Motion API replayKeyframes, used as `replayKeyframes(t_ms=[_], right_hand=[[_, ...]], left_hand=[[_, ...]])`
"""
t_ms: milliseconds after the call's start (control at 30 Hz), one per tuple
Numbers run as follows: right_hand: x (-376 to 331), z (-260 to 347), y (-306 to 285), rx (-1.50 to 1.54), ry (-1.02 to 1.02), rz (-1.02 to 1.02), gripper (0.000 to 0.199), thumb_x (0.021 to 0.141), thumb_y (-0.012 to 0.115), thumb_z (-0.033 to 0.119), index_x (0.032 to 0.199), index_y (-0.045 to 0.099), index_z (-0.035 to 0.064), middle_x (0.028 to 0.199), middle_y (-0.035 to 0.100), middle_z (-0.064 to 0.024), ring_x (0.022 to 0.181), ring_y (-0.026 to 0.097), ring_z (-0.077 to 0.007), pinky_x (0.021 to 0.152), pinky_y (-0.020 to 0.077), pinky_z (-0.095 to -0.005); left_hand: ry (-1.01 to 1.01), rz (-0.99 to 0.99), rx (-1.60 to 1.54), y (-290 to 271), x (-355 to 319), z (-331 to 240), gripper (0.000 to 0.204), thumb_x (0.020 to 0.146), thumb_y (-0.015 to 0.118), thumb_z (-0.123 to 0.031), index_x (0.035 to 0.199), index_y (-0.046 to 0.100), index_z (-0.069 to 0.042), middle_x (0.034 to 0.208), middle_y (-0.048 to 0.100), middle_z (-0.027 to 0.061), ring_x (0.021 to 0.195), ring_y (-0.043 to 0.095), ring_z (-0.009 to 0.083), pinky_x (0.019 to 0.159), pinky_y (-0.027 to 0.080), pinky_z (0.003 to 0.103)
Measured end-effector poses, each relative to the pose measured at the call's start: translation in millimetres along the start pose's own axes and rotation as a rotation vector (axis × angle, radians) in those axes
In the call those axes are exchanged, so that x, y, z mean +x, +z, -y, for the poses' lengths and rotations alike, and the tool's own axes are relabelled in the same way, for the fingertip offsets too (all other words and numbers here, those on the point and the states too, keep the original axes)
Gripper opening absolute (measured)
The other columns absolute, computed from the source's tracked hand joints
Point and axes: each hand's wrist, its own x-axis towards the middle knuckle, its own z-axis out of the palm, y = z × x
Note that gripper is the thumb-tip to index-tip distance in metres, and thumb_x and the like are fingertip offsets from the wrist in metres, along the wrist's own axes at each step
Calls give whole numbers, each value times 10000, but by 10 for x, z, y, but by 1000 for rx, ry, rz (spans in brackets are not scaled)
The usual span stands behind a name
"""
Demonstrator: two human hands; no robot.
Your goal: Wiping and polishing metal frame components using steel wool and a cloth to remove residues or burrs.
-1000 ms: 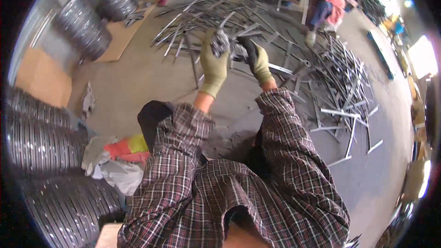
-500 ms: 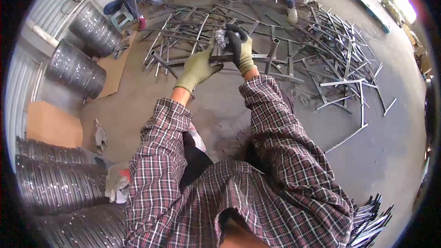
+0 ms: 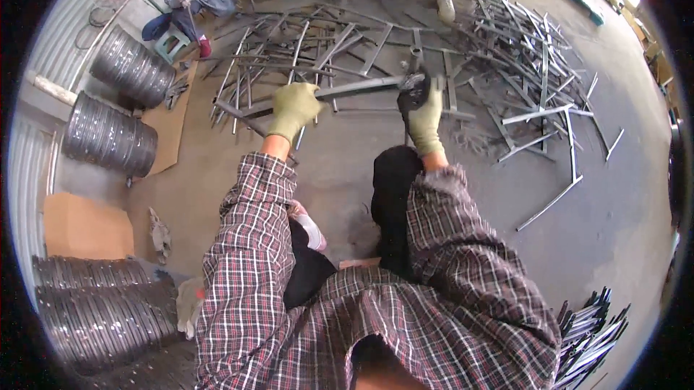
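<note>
Metal frame [image 3: 361,88] stretches before us: our left hand [image 3: 295,109] closes around its bar; our right hand [image 3: 421,109] curls at its right end, grip unclear. Our hands are wider apart than before.

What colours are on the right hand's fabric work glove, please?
The glove is yellowish green and black, clearest in the head view.

White-lined dark plaid sleeves [image 3: 249,234], yellow-green gloves [image 3: 295,109]
</note>
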Motion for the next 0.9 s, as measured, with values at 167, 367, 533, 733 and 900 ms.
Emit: replayKeyframes(t_ms=[167, 367, 533, 733, 900], right_hand=[[-841, -1233, -402, -408, 88, 954, 283, 825, 577, 206, 1058, 672, 77, 1036, 647, -219, 963, 612, -413, 819, 502, -474], [-1969, -1382, -1303, -362, 536, 663, 427, 777, 665, 260, 1146, 642, 47, 1097, 648, -203, 1060, 599, -366, 911, 476, -409], [-3109, -1359, -2715, -637, 811, 494, 384, 769, 646, 256, 1116, 666, 93, 1069, 655, -203, 1006, 623, -383, 869, 500, -438], [-3928, -1687, -4206, -710, 1204, -110, 498, 769, 726, 337, 1153, 641, 32, 1021, 693, -197, 929, 678, -332, 778, 529, -368], [-3401, -1340, -3406, -1091, 1012, 409, 566, 755, 686, 335, 1268, 575, 122, 1293, 547, -169, 1214, 492, -360, 1026, 376, -485]], left_hand=[[-10, -31, 1, 63, -61, 52, 326, 732, 720, -446, 957, 741, -210, 884, 708, 106, 853, 679, 309, 729, 522, 443], [-3, -18, 82, 140, 75, 229, 474, 733, 698, -535, 1089, 714, -221, 970, 707, 119, 898, 681, 326, 750, 530, 430], [-4, -43, 116, 254, 103, 377, 500, 773, 661, -545, 1146, 685, -212, 964, 692, 170, 919, 667, 353, 738, 520, 447], [38, -83, 168, 219, 53, 141, 431, 810, 657, -485, 1114, 699, -181, 945, 700, 161, 917, 663, 351, 772, 499, 421], [11, -109, 147, 201, 11, 809, 420, 807, 670, -474, 1099, 709, -174, 901, 711, 145, 843, 683, 324, 732, 508, 400]])
